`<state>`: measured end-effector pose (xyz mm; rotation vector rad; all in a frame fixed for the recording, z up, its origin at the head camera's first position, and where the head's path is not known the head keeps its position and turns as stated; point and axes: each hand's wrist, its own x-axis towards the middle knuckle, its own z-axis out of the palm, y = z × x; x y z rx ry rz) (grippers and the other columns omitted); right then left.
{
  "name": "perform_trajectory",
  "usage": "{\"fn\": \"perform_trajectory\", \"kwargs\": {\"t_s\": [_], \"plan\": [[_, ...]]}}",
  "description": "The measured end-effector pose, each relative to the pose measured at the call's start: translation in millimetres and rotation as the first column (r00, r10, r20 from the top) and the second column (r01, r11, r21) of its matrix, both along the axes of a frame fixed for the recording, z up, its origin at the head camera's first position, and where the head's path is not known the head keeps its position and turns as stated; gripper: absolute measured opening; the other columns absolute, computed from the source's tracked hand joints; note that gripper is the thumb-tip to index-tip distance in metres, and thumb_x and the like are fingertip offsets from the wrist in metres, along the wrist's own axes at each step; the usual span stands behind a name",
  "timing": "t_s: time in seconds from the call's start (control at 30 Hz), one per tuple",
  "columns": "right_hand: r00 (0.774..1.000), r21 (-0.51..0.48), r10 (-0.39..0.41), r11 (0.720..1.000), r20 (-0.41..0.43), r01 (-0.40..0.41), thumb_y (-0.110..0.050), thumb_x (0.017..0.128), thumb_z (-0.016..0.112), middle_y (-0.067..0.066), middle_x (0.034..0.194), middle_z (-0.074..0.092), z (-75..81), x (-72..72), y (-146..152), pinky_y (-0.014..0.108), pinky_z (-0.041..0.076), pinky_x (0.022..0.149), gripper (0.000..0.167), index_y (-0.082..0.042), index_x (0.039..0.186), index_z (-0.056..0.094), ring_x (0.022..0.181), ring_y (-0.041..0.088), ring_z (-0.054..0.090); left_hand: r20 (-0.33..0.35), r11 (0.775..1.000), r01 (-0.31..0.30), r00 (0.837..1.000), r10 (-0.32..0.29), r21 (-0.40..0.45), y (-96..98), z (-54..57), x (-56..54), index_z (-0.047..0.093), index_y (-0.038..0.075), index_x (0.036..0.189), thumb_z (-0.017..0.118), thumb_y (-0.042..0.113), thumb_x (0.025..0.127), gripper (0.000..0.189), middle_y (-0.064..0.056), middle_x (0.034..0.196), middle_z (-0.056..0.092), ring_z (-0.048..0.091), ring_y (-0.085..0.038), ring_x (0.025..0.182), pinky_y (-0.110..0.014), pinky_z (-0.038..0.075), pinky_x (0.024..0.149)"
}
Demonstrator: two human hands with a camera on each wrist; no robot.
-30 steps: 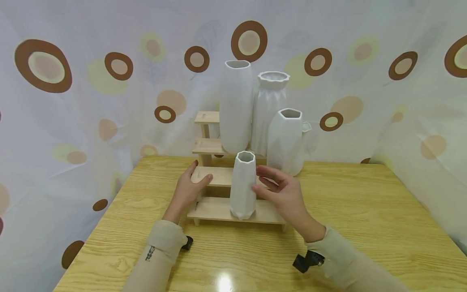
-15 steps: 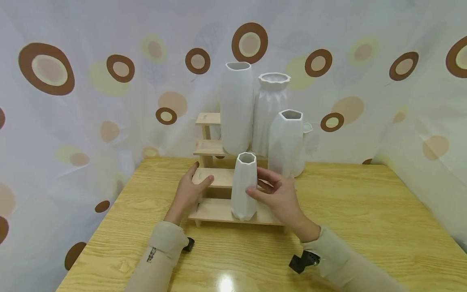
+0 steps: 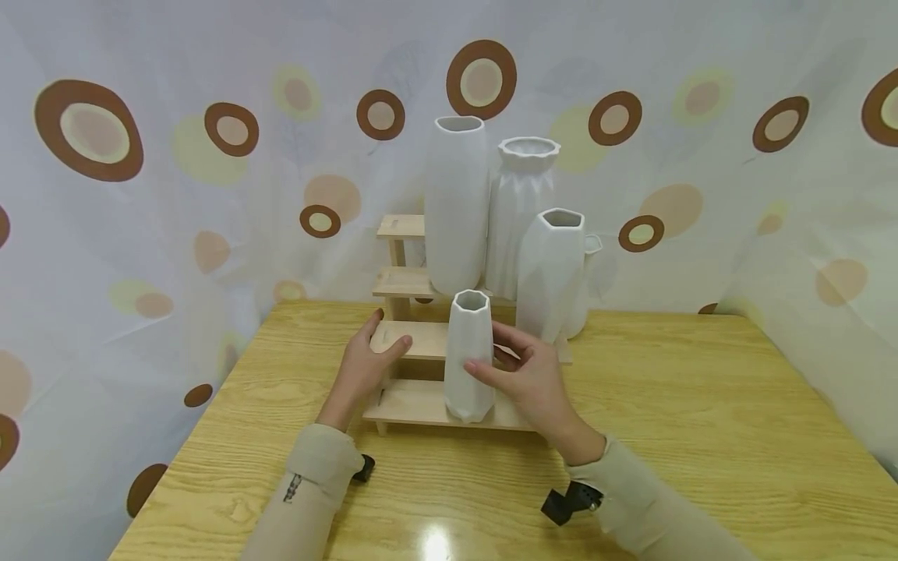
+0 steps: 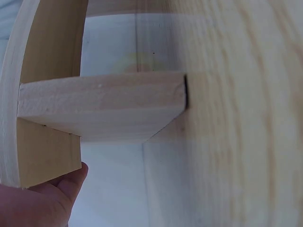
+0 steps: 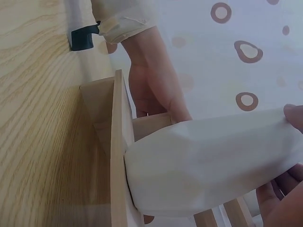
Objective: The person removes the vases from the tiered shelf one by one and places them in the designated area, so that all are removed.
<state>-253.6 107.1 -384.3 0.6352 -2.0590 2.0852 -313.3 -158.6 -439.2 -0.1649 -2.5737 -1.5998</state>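
A small white faceted vase [image 3: 468, 358] stands upright on the lowest step of a pale wooden tiered stand [image 3: 410, 401]. My right hand [image 3: 532, 378] holds it from the right, thumb on its front and fingers behind. The right wrist view shows the vase [image 5: 203, 163] with its base on the step and the thumb and fingertips [image 5: 294, 116] near its mouth. At the left end of the second step, my left hand [image 3: 366, 362] grips the stand, thumb on top. In the left wrist view, part of this hand [image 4: 42, 201] appears below the stand's board.
Behind the small vase, a tall oval vase [image 3: 456, 210], a ruffled-neck vase [image 3: 521, 226] and a faceted vase [image 3: 550, 273] stand on the higher steps. Another white vase [image 3: 581, 288] is mostly hidden at their right. The wooden table [image 3: 687, 421] meets a patterned curtain [image 3: 715, 171] behind.
My right hand has moved left from beside the small vase, and its thumb now lies across the vase's front. My left hand stays on the stand. The other vases have not moved.
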Motion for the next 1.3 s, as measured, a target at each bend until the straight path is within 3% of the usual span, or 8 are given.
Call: {"fn": "perform_trajectory", "kwargs": {"t_s": [1.3], "plan": [[0.998,0.0,-0.057,0.998,0.013,0.057,0.003,0.076,0.084,0.018,0.119,0.064,13.3,14.3,19.1,0.035,0.054,0.087,0.053,0.004,0.126,0.065,0.104,0.028,0.067,0.004,1.0,-0.004,1.0,0.004,-0.008,0.6,-0.3,0.3,0.022,0.013,0.159,0.063,0.063,0.088,0.096,-0.003,0.161,0.023,0.019,-0.027,0.147,-0.049,0.022,0.117]]}}
